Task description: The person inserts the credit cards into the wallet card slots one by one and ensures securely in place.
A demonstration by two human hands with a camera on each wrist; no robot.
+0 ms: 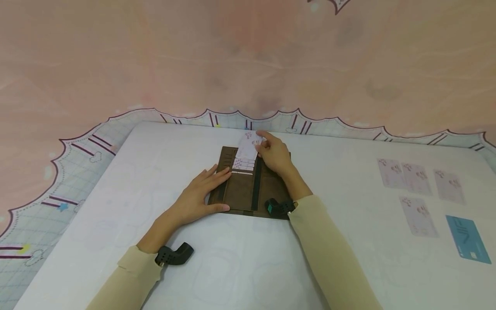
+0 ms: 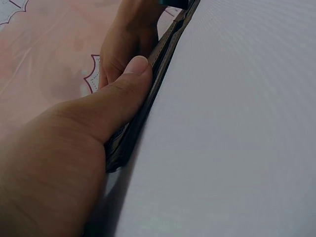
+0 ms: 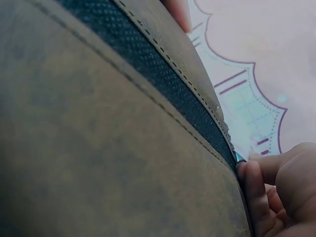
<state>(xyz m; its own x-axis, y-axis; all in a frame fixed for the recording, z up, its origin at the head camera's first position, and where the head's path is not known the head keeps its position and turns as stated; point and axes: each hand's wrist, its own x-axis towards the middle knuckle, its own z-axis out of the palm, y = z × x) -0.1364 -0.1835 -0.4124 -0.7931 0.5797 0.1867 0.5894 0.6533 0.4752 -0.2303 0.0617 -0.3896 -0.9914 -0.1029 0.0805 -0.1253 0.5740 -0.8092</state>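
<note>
An opened brown leather wallet [image 1: 240,193] lies on the white table in the head view, dark bands running along its inner panels. Several pale printed cards [image 1: 243,164] stick out of its middle slots in overlapping rows. My right hand [image 1: 274,156] pinches the edge of a white card [image 1: 246,145] with pink and purple print, above those rows; its lower edge meets the top row. My left hand [image 1: 197,196] rests on the wallet's left side with fingers extended. In the left wrist view, its thumb [image 2: 123,94] lies along the wallet's near edge.
On the right of the table lie several pale cards [image 1: 419,216] like the pinched one. Beside them is a blue card [image 1: 468,239] with large lettering. A patterned pink cloth [image 1: 248,64] spreads beyond the table's far and left edges.
</note>
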